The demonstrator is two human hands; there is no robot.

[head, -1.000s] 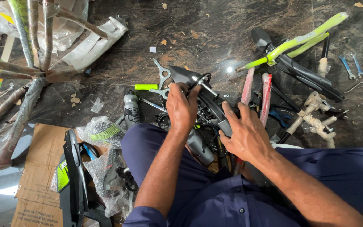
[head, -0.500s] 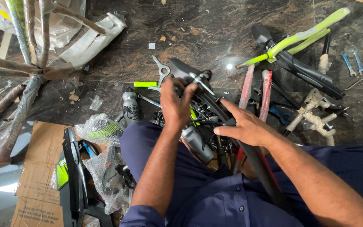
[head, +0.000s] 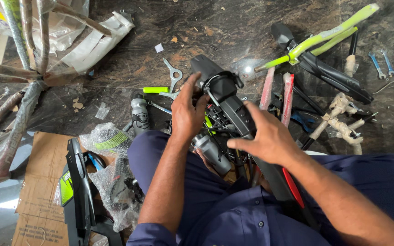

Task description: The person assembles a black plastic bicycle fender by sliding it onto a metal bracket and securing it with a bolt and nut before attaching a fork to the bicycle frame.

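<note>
A long black mudguard (head: 231, 107) with a wire bracket at its top end runs from my lap out over the floor. My left hand (head: 185, 114) grips its upper part, fingertips on the bracket. My right hand (head: 266, 136) lies over the middle of the mudguard, fingers spread and thumb stretched left, holding it. A grey water bottle (head: 213, 155) lies under the mudguard against my blue trouser leg. Black cables and spokes show between my hands.
On the dark floor lie a second grey bottle (head: 138, 116), a flat wrench (head: 173, 75), a green-handled tool (head: 156, 89), two red wrapped rods (head: 287, 95), green tubes (head: 318, 40), another black mudguard (head: 331, 75) and blue spanners (head: 381, 64). Left: wrapped bicycle frame (head: 21, 59), cardboard (head: 37, 182), bubble wrap (head: 108, 141).
My right hand slid a little up the mudguard and its fingers spread out. My left hand stayed at the bracket end, fingers shifting slightly.
</note>
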